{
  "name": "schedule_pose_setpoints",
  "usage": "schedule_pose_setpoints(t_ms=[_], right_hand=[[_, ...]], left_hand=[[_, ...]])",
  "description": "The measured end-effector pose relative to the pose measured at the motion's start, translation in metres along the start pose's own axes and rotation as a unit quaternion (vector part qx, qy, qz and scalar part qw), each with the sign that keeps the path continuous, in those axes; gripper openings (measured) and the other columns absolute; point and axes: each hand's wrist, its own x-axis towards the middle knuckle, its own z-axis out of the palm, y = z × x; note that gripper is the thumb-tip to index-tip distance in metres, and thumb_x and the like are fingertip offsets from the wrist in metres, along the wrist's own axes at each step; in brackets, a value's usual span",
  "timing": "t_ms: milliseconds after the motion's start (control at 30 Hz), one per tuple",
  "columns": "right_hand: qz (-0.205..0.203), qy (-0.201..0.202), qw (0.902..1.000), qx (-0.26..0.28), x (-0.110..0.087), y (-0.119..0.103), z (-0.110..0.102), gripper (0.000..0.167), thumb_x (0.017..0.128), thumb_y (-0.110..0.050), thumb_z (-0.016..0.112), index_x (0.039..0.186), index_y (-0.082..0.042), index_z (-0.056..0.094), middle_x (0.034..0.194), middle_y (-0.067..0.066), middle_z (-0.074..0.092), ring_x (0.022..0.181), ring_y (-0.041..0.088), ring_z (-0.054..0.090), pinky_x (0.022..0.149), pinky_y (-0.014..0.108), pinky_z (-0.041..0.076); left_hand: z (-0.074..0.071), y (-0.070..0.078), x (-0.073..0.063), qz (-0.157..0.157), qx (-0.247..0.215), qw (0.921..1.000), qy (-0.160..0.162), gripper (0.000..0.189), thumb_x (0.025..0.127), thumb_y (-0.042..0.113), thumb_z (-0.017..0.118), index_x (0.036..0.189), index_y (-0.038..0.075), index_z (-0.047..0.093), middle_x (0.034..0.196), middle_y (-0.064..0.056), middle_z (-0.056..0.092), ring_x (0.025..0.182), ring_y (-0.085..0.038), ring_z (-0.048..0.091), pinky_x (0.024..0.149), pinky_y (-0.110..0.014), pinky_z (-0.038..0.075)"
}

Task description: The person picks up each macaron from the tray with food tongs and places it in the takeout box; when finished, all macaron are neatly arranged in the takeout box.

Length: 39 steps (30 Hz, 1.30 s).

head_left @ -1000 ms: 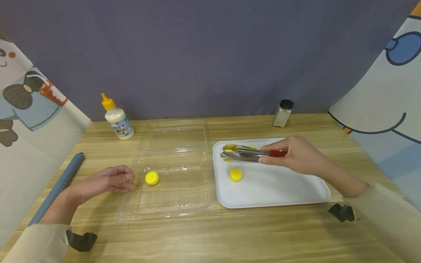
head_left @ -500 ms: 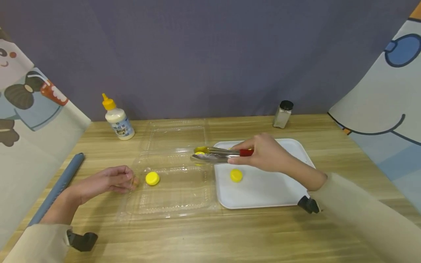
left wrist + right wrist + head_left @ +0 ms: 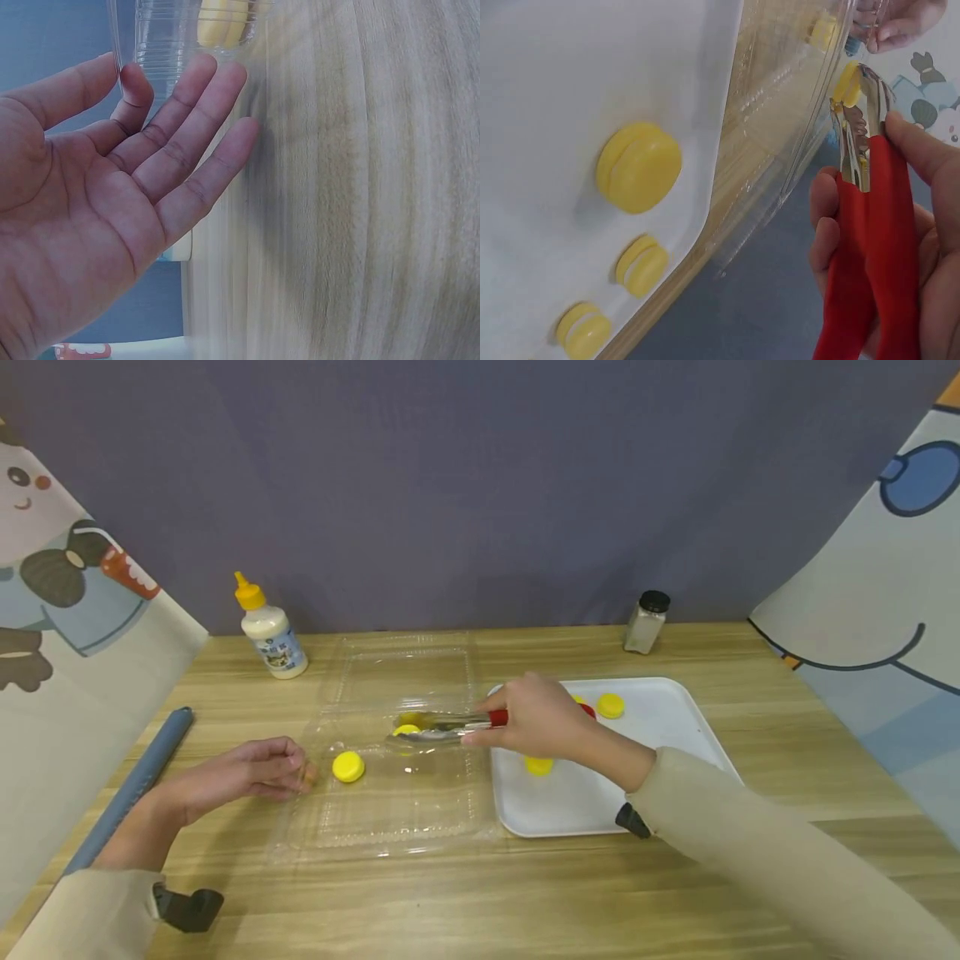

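Observation:
My right hand (image 3: 542, 722) grips red-handled metal tongs (image 3: 885, 232), whose tips clasp a yellow macaron (image 3: 847, 84). In the head view, the tongs and that macaron overlap the back of the base of a clear plastic clamshell box (image 3: 390, 852). Another yellow macaron (image 3: 348, 767) sits inside the box at its left side. My left hand (image 3: 251, 770) pinches the box's left wall between thumb and index finger, the other fingers extended. On the white tray (image 3: 600, 814) to the right lie several more macarons (image 3: 611, 706), some partly hidden by my right hand.
A white squeeze bottle (image 3: 273, 639) with a yellow nozzle stands at the back left. A black-lidded jar (image 3: 645, 625) is at the back right. Along the left edge lies a blue-grey roll (image 3: 135, 785). The box lid (image 3: 405, 677) is folded back toward the dark backdrop.
My right hand has moved left with the tongs and macaron, from over the tray to over the box. My left hand has stayed at the box's left side.

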Motion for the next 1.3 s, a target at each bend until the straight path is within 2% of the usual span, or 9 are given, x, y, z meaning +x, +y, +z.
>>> schedule_pose_setpoints(t_ms=[167,500,600,700,800,1000,1133,1233,1300], right_hand=[[0.005,-0.017,0.9993,-0.032,0.011,-0.013,0.007,0.050,0.087,-0.050,0.079,0.122,-0.015,0.076,0.047,-0.008,0.025,0.049,0.009,0.018,0.050,0.026,0.017],[-0.006,-0.032,0.9944,-0.101,0.025,-0.031,0.020,0.043,0.088,-0.050,0.077,0.118,-0.019,0.078,0.049,-0.008,0.039,0.063,0.014,0.048,0.053,0.029,0.032],[-0.007,-0.035,0.9932,-0.111,0.028,-0.035,0.022,0.042,0.088,-0.050,0.077,0.118,-0.020,0.078,0.062,-0.009,0.060,0.073,0.014,0.061,0.055,0.029,0.042],[-0.004,-0.040,0.9926,-0.115,0.031,-0.039,0.024,0.042,0.088,-0.050,0.077,0.118,-0.020,0.078,0.090,-0.007,0.075,0.086,0.016,0.067,0.059,0.030,0.048],[0.005,-0.044,0.9923,-0.116,0.032,-0.041,0.026,0.043,0.088,-0.050,0.078,0.119,-0.020,0.077,0.107,-0.006,0.076,0.092,0.017,0.069,0.059,0.030,0.049],[0.019,-0.048,0.9922,-0.113,0.034,-0.040,0.027,0.043,0.088,-0.051,0.078,0.118,-0.021,0.078,0.112,-0.006,0.075,0.093,0.017,0.069,0.059,0.030,0.049],[0.027,-0.055,0.9936,-0.095,0.035,-0.040,0.025,0.040,0.088,-0.051,0.077,0.114,-0.021,0.079,0.089,-0.007,0.074,0.081,0.016,0.064,0.055,0.027,0.041],[0.034,-0.056,0.9944,-0.083,0.035,-0.040,0.024,0.040,0.088,-0.051,0.077,0.115,-0.021,0.079,0.064,-0.008,0.057,0.076,0.015,0.057,0.052,0.027,0.032],[0.040,-0.055,0.9948,-0.076,0.035,-0.040,0.023,0.043,0.088,-0.052,0.077,0.117,-0.021,0.078,0.054,-0.008,0.044,0.072,0.014,0.051,0.050,0.026,0.027]], left_hand=[[0.000,0.000,0.000,-0.001,0.010,0.9999,0.007,0.026,0.111,0.020,0.042,0.119,-0.003,0.049,0.119,-0.012,0.058,0.114,-0.023,0.062,0.095,-0.032,0.054],[0.000,0.000,0.000,-0.006,0.008,0.9999,0.006,0.029,0.111,0.022,0.043,0.119,-0.005,0.049,0.121,-0.015,0.058,0.115,-0.024,0.062,0.095,-0.032,0.054],[0.000,0.001,-0.001,-0.010,0.010,0.9999,0.008,0.030,0.111,0.023,0.044,0.120,-0.004,0.049,0.122,-0.015,0.058,0.115,-0.024,0.062,0.096,-0.032,0.054],[0.000,0.000,-0.001,-0.005,0.008,0.9999,0.007,0.028,0.111,0.022,0.044,0.119,-0.004,0.049,0.121,-0.014,0.058,0.115,-0.024,0.062,0.095,-0.033,0.055],[0.000,0.000,0.000,-0.003,0.008,0.9999,0.007,0.027,0.111,0.021,0.043,0.119,-0.004,0.049,0.120,-0.013,0.058,0.115,-0.024,0.062,0.095,-0.032,0.054],[0.001,0.000,0.000,0.000,0.008,1.0000,0.005,0.026,0.111,0.020,0.042,0.119,-0.004,0.049,0.120,-0.013,0.059,0.114,-0.025,0.062,0.094,-0.032,0.054],[0.000,0.000,0.000,0.001,0.007,1.0000,0.004,0.025,0.111,0.021,0.041,0.117,-0.003,0.049,0.119,-0.013,0.058,0.114,-0.024,0.062,0.094,-0.032,0.054],[0.000,0.000,0.000,-0.003,0.007,1.0000,0.005,0.025,0.111,0.021,0.041,0.116,-0.002,0.049,0.119,-0.013,0.058,0.114,-0.024,0.062,0.095,-0.032,0.054],[0.000,0.000,0.001,-0.003,0.009,0.9999,0.005,0.025,0.111,0.021,0.041,0.116,-0.002,0.049,0.118,-0.013,0.058,0.114,-0.024,0.062,0.095,-0.033,0.054]])
